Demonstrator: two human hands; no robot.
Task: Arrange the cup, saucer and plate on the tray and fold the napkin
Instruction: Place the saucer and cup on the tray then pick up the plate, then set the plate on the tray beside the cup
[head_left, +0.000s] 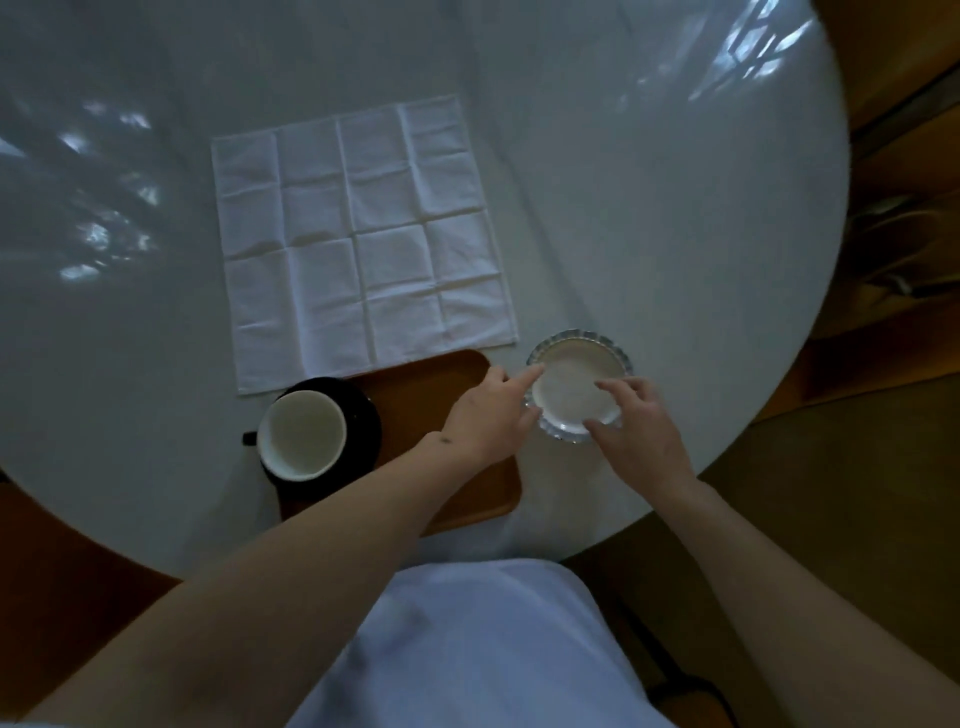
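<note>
A small glass plate (571, 382) with a fluted rim sits on the white table just right of the brown tray (415, 400). My left hand (491, 418) grips its left rim, forefinger along the edge. My right hand (636, 423) holds its near right rim with curled fingers. A cup (302, 434), black outside and white inside, stands on a black saucer (363, 415) at the tray's left end. A white napkin (358, 234) lies unfolded and creased into squares beyond the tray, its near edge overlapping the tray's far edge.
The round white table (649, 208) ends close on the right and near side. Wooden floor and dark furniture (893, 234) lie beyond its right edge. My white-clothed lap (483, 649) is below the table's near edge.
</note>
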